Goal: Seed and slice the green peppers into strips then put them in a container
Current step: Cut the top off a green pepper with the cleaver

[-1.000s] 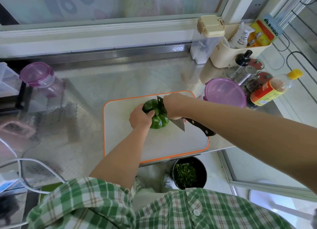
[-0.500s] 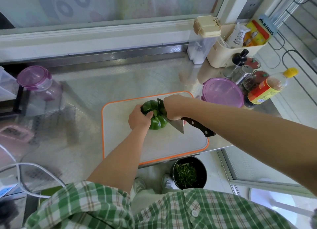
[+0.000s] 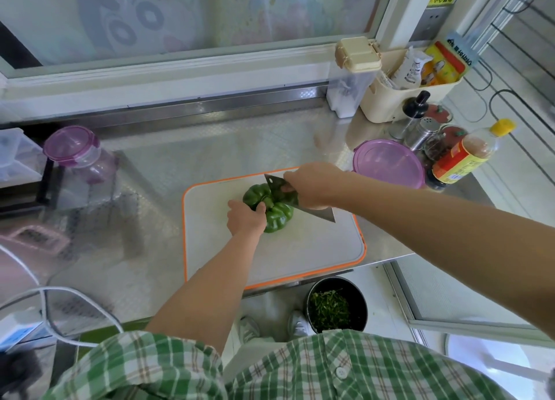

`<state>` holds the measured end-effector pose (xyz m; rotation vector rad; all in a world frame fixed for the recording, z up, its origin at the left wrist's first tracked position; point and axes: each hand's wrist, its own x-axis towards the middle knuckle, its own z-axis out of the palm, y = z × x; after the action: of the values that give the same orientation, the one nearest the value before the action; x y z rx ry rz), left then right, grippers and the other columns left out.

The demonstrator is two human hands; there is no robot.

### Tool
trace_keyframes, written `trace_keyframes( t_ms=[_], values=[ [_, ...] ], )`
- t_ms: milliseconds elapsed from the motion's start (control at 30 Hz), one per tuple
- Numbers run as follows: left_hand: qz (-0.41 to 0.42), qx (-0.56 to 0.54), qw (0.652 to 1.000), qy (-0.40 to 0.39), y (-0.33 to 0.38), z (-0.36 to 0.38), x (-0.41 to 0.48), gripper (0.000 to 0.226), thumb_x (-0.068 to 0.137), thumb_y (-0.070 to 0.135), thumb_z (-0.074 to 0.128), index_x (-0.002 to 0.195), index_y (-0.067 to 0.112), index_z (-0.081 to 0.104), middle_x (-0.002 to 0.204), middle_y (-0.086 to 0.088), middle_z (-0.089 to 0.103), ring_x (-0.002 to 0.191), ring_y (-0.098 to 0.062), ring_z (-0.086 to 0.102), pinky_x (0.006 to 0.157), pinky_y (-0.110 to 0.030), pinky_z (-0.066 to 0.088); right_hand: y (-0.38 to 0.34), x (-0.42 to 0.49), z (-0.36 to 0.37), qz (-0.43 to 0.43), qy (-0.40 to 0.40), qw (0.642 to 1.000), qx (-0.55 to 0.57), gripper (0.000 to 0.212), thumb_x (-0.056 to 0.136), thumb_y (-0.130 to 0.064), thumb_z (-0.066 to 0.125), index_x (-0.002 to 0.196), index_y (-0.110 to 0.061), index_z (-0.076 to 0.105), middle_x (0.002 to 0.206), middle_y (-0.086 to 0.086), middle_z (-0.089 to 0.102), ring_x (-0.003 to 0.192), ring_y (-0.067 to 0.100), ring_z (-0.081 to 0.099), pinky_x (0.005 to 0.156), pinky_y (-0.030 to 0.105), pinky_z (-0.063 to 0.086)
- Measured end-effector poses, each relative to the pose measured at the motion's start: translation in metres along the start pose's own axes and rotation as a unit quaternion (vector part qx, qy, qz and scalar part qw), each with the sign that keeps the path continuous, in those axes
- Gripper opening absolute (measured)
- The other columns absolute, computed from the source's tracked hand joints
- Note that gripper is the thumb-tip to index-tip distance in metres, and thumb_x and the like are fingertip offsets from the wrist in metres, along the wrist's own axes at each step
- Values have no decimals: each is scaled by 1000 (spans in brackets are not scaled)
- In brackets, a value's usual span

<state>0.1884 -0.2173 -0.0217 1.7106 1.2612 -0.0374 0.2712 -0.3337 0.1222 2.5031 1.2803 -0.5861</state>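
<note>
A whole green pepper (image 3: pixel 277 218) lies on a white cutting board with an orange rim (image 3: pixel 315 249). My left hand (image 3: pixel 246 219) grips the pepper's near-left side and hides part of it. My right hand (image 3: pixel 312 188) is closed on a wide-bladed knife (image 3: pixel 315 213), whose blade rests against the pepper's top right, beside the stem. The knife handle is hidden under my forearm.
A round container with a purple lid (image 3: pixel 389 162) stands right of the board. Behind it are an oil bottle (image 3: pixel 468 156), shakers and a cream caddy (image 3: pixel 396 99). A purple-lidded jar (image 3: pixel 79 156) stands at the left. A black pot of chopped greens (image 3: pixel 336 305) sits below the counter edge.
The knife has shifted a little over the pepper, its blade now angled toward the near right. My left hand keeps the same hold on the pepper.
</note>
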Motion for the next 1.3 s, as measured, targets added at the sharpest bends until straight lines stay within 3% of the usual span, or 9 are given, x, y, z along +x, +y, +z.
trace_keyframes(
  t_ms=[167,333,467,567,667,833,1033,1200,1300],
  values=[
    [-32,-58,998,3,6,-4,-11,61,84,33,73,122,3,35,122,-13,51,100,-42,64,79,-48,59,12,-1,-26,20,7,1000,22,33,91,-16,56,122,-11,47,114,12,56,92,28,53,67,31,41],
    [-107,-68,982,-141,6,-8,-24,76,79,43,75,126,15,22,95,-18,63,80,-36,69,65,-43,61,5,-4,-18,24,-52,995,81,24,91,-17,55,110,-3,56,101,13,64,80,27,62,47,25,40],
    [-5,56,993,-99,6,-8,-19,65,78,65,63,127,27,43,125,-10,48,99,-29,59,52,-30,59,6,-4,-5,24,-43,997,55,25,93,-25,54,106,-4,58,97,9,65,78,26,61,59,30,51],
    [38,43,995,-84,6,-6,-15,42,83,55,65,110,27,51,121,-7,58,78,-29,71,63,-37,62,9,-2,3,41,-32,997,56,26,92,-25,55,110,-7,57,100,10,62,84,28,57,76,36,53],
    [34,36,994,-97,9,-6,-15,38,86,48,67,110,25,48,115,0,60,64,-31,72,71,-37,60,4,1,12,55,-46,996,57,25,90,-23,56,107,-6,60,88,9,62,79,28,62,74,38,56],
    [33,38,993,-105,12,-10,-16,41,86,45,69,115,24,49,111,3,57,66,-32,72,66,-33,60,-1,2,15,71,-51,994,67,24,85,-20,62,104,-6,63,83,11,66,73,28,66,62,34,55],
    [28,7,993,-114,13,-12,-16,40,86,39,72,115,21,50,107,4,53,73,-36,73,65,-34,60,-12,-7,9,58,-43,996,57,26,88,-9,52,112,-2,58,102,13,62,89,26,62,58,29,40],
    [35,3,993,-114,13,-12,-16,34,86,36,72,107,23,48,105,5,53,76,-36,73,62,-29,58,-20,-4,10,64,-41,996,45,24,88,-5,50,111,-3,54,72,4,42,74,21,50,54,26,38],
    [32,2,993,-118,13,-11,-14,34,86,36,73,106,23,48,104,5,55,74,-36,73,72,-36,60,-21,-5,0,52,-63,996,27,13,88,-5,49,100,-6,54,69,3,41,62,17,47,49,24,37]
  ],
)
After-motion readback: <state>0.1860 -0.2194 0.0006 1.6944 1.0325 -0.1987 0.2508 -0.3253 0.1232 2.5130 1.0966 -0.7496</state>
